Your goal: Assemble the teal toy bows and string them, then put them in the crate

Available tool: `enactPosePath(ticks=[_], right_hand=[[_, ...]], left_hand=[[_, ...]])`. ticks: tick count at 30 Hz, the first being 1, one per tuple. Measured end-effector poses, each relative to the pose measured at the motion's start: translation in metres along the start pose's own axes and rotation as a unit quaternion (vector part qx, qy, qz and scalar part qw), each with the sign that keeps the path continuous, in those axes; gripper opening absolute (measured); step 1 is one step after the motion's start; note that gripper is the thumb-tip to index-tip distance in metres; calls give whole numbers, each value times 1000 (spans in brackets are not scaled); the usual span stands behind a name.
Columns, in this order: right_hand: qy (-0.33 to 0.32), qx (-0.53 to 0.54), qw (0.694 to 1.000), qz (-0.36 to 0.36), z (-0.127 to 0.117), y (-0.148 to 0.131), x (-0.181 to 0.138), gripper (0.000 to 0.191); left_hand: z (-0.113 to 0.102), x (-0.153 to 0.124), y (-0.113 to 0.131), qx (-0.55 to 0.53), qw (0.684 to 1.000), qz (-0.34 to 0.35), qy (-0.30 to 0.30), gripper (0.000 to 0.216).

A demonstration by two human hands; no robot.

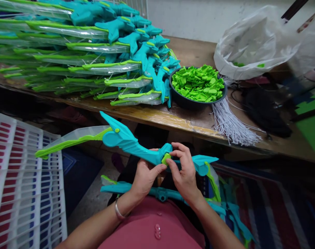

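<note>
Left hand (144, 177) holds turquoise bow (144, 152), right hand (184, 171) seemingly pinching green piece (165, 158)

The top (139, 224) is dusky pink with glossy buttons (157, 235), the left wrist's (128, 203) bangle (117, 209) silvery

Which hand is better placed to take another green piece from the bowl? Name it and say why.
Probably right: the right hand is nearer the dark bowl, while the left hand grips the turquoise frame.
</note>
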State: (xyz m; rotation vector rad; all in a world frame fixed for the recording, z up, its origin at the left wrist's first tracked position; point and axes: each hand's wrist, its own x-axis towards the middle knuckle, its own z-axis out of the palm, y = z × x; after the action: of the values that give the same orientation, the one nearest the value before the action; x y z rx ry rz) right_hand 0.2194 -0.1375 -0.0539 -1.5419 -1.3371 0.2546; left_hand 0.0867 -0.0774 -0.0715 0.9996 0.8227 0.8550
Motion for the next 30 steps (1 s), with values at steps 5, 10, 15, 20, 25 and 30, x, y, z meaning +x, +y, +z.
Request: enactPosePath(ticks=[5,10,15,20,25,30], right_hand=[[-2,16,1000,20,0,-2,-1,6],[-29,34,998,52,-6,-7,4,4],[-96,88,984,125,-13,-4,15,15],[-240,116,950,165,-23,10,32,44],[-222,80,966,101,-23,9,38,21],[-192,54,977,70,-18,6,36,18]], left_hand=[[-1,-1,4,35,999,11,2,47],[0,-2,5,44,999,26,12,46],[0,-3,-4,10,1000,5,12,46],[-4,-5,-3,37,999,11,13,44],[-8,1,-3,47,999,12,7,45],[-8,11,-6,78,996,42,13,43]])
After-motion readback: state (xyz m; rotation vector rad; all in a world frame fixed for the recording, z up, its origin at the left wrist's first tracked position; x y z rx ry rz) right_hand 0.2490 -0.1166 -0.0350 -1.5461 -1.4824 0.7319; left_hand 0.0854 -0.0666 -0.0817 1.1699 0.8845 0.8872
